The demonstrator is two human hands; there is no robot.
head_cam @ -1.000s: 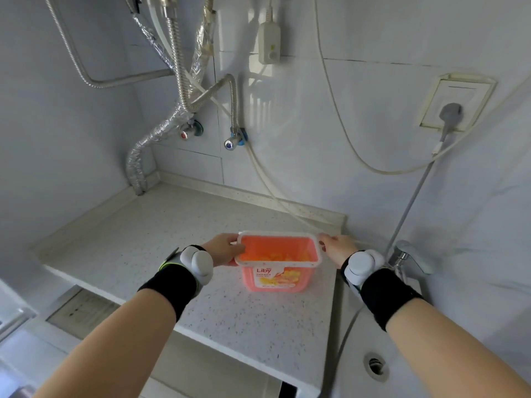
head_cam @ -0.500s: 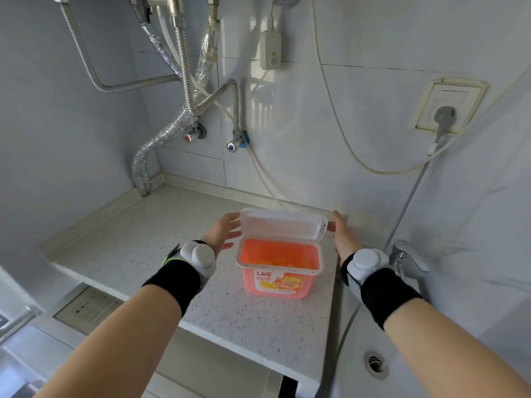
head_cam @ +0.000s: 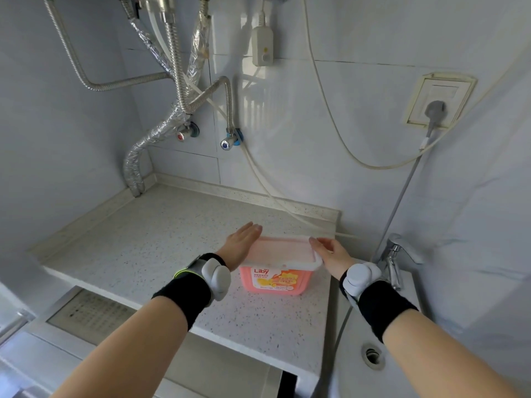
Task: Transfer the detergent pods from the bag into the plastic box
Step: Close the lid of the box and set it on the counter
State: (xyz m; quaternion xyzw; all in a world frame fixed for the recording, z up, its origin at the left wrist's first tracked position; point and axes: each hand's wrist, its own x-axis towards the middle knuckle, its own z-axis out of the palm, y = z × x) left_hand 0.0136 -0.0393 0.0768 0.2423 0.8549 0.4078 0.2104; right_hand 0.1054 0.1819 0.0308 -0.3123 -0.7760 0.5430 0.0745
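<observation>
A speckled countertop (head_cam: 161, 242) sits beside a sink (head_cam: 353, 377) with a faucet (head_cam: 395, 254).

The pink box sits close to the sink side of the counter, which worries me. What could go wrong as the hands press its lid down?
The plastic box stands near the countertop edge beside the sink; an uneven push might slide it that way. The right hand has fingertips at the lid rim and could get pinched. The left hand lies flat and open, so it hardly steadies the box.

Both hands reach forward, left hand (head_cam: 240, 247) flat and open, right hand (head_cam: 330, 254) palm down.
</observation>
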